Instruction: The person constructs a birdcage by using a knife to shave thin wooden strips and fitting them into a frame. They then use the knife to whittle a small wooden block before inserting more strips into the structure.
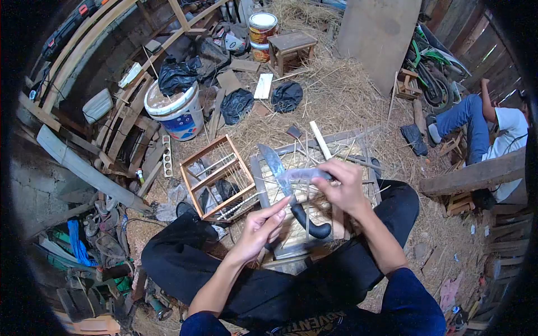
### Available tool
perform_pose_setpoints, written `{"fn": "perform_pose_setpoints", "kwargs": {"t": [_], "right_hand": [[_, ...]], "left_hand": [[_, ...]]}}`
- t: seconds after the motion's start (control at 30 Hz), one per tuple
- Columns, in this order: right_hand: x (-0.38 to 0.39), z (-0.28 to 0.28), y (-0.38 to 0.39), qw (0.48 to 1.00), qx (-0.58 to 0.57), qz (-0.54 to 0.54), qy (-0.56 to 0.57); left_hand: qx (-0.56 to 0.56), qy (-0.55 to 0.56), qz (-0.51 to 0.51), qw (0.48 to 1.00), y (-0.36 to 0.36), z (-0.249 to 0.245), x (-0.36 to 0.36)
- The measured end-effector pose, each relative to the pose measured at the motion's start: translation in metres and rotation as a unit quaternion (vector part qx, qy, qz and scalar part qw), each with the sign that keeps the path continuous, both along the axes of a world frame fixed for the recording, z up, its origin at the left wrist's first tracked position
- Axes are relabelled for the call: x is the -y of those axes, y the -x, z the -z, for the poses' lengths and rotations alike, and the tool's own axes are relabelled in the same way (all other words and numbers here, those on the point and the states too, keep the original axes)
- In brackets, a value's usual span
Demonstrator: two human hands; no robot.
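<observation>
My right hand (343, 182) is closed around the dark handle of a knife (302, 175), whose motion-blurred grey blade points left. My left hand (261, 229) is closed, thumb and index finger pinched together near the blade; whatever thin thing they hold is too small to make out. Between and below my hands is a larger knife (273, 163) with a broad blade and a curved black handle (311, 221). It appears to lie over a framed panel (256, 171) in front of my crossed legs. Thin sticks are scattered on this panel, along with a pale wooden strip (320, 140).
Left of the panel stands a wooden frame with thin bars (186, 178). Behind it are a white bucket (199, 112), black plastic bags (236, 106), a stool (291, 40) and stacked tins (262, 36). Straw covers the floor. Another person (507, 131) sits at right beyond a wooden beam (476, 172).
</observation>
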State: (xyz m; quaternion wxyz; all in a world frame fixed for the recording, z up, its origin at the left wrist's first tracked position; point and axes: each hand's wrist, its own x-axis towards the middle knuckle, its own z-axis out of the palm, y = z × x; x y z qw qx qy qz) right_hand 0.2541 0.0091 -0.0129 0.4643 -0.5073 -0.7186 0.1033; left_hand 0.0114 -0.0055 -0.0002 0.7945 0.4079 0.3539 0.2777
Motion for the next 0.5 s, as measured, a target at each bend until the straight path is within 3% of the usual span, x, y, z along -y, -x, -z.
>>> {"fn": "perform_pose_setpoints", "kwargs": {"t": [0.17, 0.23, 0.5], "right_hand": [[0.010, -0.001, 0.018, 0.994, 0.061, -0.085, 0.026], [0.004, 0.004, 0.012, 0.998, 0.037, -0.057, -0.008], [0.002, 0.001, 0.010, 0.998, 0.041, -0.033, -0.044]], "left_hand": [[-0.015, 0.012, -0.021, 1.000, 0.001, 0.004, -0.001], [0.038, 0.038, -0.031, 0.998, -0.001, -0.002, -0.005], [0.074, 0.059, -0.036, 0.995, -0.003, -0.008, -0.005]]}}
